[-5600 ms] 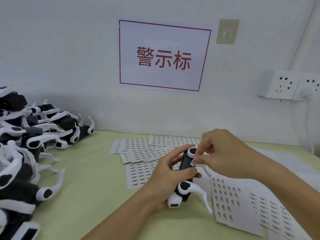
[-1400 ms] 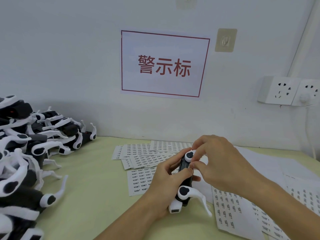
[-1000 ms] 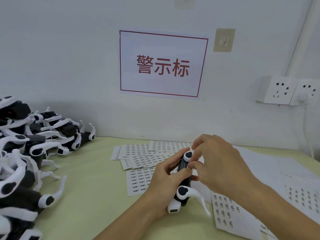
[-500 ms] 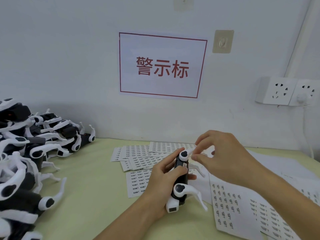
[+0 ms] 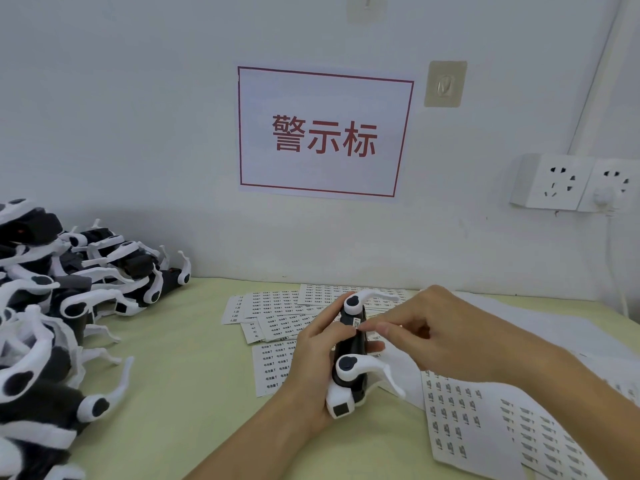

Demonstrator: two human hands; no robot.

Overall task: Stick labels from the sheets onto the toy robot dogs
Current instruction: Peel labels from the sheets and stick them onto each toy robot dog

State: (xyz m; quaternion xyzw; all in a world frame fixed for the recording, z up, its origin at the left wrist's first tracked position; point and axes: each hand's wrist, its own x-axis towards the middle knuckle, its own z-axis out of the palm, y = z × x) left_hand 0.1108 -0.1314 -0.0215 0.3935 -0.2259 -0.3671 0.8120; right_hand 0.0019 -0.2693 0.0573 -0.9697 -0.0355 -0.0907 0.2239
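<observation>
While a pile of dogs [image 5: 52, 323] is waiting left of the hands, the left hand [image 5: 311, 368] is gripping one toy robot dog [image 5: 349, 358], steadying it as the right hand [image 5: 446, 337] is pinching a label [image 5: 356, 328] against its body, sheets [image 5: 485, 431] lying rightward on the desk [image 5: 180, 393].

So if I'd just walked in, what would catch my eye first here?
Probably the white sign with big red characters on the wall, straight ahead. Below it, at table centre, the left hand grips a black-and-white toy robot dog while the right hand pinches a small label against its body. A big heap of matching dogs fills the table's left side.
</observation>
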